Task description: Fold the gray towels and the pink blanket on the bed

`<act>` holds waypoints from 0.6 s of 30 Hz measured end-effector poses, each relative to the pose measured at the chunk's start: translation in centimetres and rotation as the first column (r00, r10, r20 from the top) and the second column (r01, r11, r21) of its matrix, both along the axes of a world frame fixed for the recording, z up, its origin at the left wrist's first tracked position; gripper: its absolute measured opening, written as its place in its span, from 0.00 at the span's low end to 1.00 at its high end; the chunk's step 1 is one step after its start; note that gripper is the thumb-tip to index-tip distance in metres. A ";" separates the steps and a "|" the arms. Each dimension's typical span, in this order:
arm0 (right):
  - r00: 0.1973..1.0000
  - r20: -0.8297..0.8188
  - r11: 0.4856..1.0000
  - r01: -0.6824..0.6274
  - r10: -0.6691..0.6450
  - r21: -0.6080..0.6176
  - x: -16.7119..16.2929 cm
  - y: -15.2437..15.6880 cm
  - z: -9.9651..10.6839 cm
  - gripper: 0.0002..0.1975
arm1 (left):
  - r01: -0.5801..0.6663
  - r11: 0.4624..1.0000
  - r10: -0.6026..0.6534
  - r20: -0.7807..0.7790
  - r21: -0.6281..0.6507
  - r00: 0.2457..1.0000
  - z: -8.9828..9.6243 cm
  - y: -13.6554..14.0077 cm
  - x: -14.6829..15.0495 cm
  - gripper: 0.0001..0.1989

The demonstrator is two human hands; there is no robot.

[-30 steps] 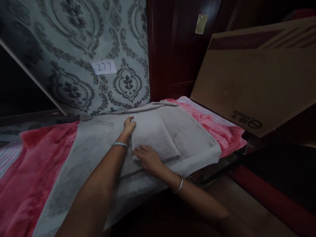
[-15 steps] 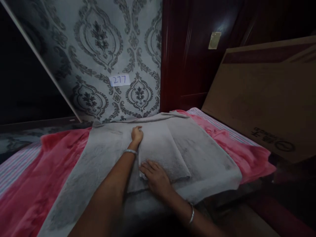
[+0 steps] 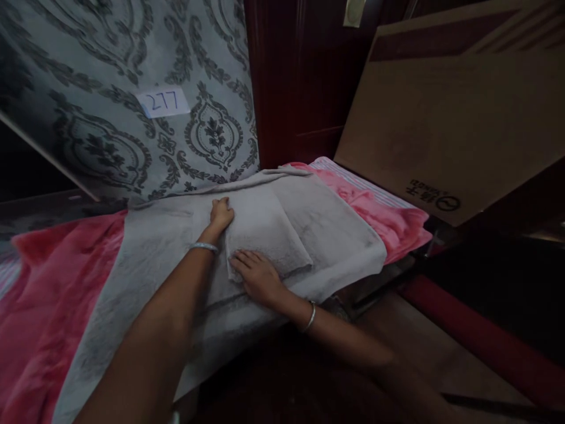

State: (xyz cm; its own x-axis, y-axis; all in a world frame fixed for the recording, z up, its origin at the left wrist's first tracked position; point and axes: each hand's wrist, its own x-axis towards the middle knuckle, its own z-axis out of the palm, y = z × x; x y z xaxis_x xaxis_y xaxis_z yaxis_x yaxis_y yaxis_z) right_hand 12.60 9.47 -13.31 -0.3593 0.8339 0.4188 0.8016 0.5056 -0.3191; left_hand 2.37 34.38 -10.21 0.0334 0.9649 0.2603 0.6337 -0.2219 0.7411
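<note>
A grey towel lies spread over a pink blanket on a bed. A folded flap of the towel rests on top of it. My left hand pinches the flap's far left edge. At the flap's near left corner, my right hand presses down with fingers spread flat. Both wrists wear silver bangles.
A patterned grey panel with a paper label reading 277 leans behind the bed. A large cardboard box leans at the right over the bed's corner. Dark red wooden furniture stands behind. A red bar runs along the floor at right.
My hands stay on the flap's left edge. The camera view has shifted, now down and to the right, so the scene sits higher and further left in the picture.
</note>
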 end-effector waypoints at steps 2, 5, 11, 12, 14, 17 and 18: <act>1.000 0.005 1.000 0.004 -0.004 0.007 -0.1 0.2 0.2 0.22 | 0.006 1.000 -0.006 -0.012 0.008 1.000 0.0 -0.6 0.0 0.23; 1.000 0.010 1.000 -0.010 0.010 0.009 -0.4 0.6 0.8 0.22 | 0.016 1.000 -0.015 -0.031 0.014 0.999 0.3 -1.3 0.3 0.19; 0.994 -0.029 0.995 -0.102 0.102 0.008 2.0 -1.6 1.6 0.21 | 0.151 0.984 -0.131 -0.202 0.090 0.971 1.3 -3.2 0.5 0.25; 0.993 -0.086 0.996 -0.080 0.084 0.044 3.3 -2.6 1.5 0.21 | 0.219 0.970 -0.187 -0.254 0.108 0.949 1.3 -3.8 0.4 0.26; 0.974 -0.225 0.987 0.073 -0.039 0.143 6.3 -4.5 0.9 0.21 | 0.370 0.923 -0.314 -0.348 0.106 0.883 1.0 -5.5 0.0 0.27; 0.881 -0.374 0.904 0.380 -0.289 0.197 10.8 -6.5 -0.5 0.26 | 0.523 0.852 -0.464 -0.413 0.036 0.784 0.2 -8.1 -0.7 0.29; 0.853 -0.391 0.881 0.439 -0.347 0.176 11.9 -6.8 -1.1 0.28 | 0.541 0.841 -0.487 -0.415 0.016 0.769 0.0 -8.8 -0.9 0.29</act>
